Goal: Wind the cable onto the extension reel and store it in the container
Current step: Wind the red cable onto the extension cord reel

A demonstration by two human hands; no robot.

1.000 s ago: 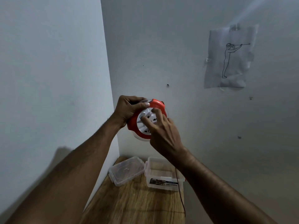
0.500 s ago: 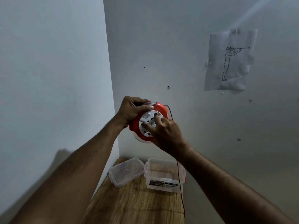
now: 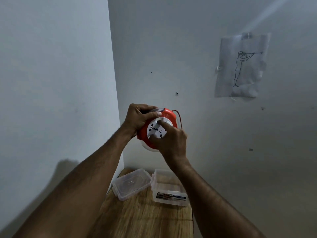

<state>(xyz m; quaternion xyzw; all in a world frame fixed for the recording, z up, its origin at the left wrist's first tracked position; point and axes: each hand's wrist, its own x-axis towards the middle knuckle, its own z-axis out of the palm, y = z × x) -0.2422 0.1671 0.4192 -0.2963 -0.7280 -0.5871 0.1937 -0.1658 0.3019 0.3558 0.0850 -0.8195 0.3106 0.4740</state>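
Right hand [image 3: 171,143]: fingers curled onto white socket disc of extension reel [image 3: 169,115], forefinger laid across top of disc, thumb pressed at lower edge. Left hand [image 3: 137,117]: fingers wrapped over reel's upper left rim, thumb flat along red housing. Reel held up in mid-air before the wall corner, socket face toward the camera. Thin red cable [image 3: 178,115] looped out from reel's right side, then hidden behind right wrist. Lower, on wooden table [image 3: 145,220]: clear container [image 3: 169,188], open, with loose lid [image 3: 132,182] just left of it.
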